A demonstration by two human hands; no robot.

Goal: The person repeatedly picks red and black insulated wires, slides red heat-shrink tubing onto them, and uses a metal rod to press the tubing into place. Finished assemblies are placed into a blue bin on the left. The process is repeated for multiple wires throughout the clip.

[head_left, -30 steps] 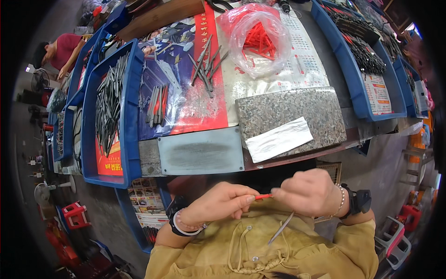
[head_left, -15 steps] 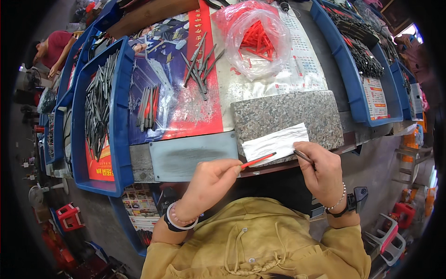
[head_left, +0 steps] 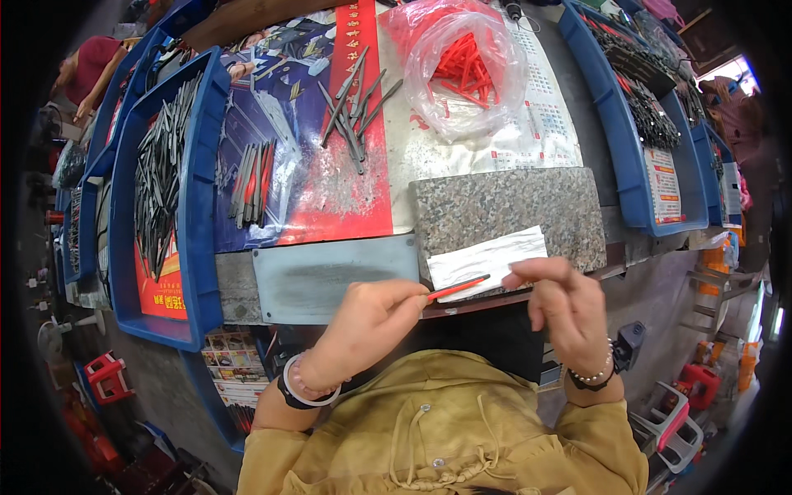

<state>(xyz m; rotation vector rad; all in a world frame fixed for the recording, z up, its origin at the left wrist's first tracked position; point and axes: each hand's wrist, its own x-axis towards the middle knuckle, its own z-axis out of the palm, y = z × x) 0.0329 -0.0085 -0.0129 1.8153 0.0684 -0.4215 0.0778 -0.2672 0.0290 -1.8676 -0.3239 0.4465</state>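
Observation:
My left hand (head_left: 384,320) pinches a thin red stick (head_left: 456,289) between thumb and fingertips. A dark length shows along its upper side and at its far end; whether it lies inside the red piece or against it I cannot tell. The stick points right, over a white paper sheet with grey streaks (head_left: 495,249). My right hand (head_left: 569,313), a little blurred, is raised just right of the paper, its fingers apart and nothing seen in them. The paper lies on a speckled stone slab (head_left: 528,198) by the table's front edge.
A grey plate with a dark smudge (head_left: 337,276) lies left of the slab. Beyond are a row of dark and red sticks (head_left: 254,186), loose dark sticks (head_left: 355,107), and a clear bag of red pieces (head_left: 466,70). Blue trays (head_left: 206,272) flank both sides. Another person (head_left: 95,70) is far left.
The dark rod has left my right hand and a dark length now shows along the red stick. My right hand has opened and lifted its fingers. My left hand keeps its pinch.

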